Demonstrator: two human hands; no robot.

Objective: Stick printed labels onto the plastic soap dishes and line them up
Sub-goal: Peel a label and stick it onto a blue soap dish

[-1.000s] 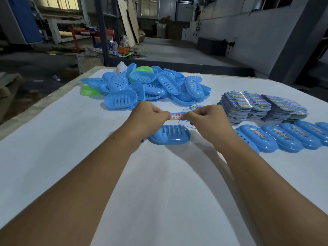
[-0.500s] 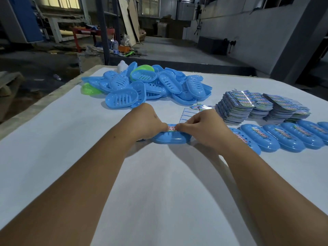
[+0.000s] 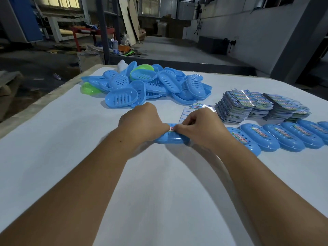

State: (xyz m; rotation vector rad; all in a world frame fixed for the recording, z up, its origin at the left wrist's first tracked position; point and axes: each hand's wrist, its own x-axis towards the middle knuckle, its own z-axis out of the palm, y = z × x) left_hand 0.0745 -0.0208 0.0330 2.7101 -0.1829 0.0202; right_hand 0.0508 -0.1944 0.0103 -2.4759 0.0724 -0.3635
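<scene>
A blue soap dish (image 3: 170,139) lies on the white table (image 3: 53,148) in front of me, mostly covered by my hands. My left hand (image 3: 142,121) and my right hand (image 3: 198,125) sit on top of it, thumbs close together, pinching a printed label (image 3: 171,128) down against the dish. Only a small strip of the label shows between the thumbs. To the right, a row of several labelled blue dishes (image 3: 276,135) lies side by side.
A heap of unlabelled blue and green soap dishes (image 3: 150,86) sits at the back of the table. Stacks of printed labels (image 3: 257,105) stand at the right, with a loose backing sheet (image 3: 188,112) beside them. The table's left edge drops to a workshop floor.
Both hands lowered the label from above the dish onto it, and the thumbs have drawn together. The view has shifted slightly.
</scene>
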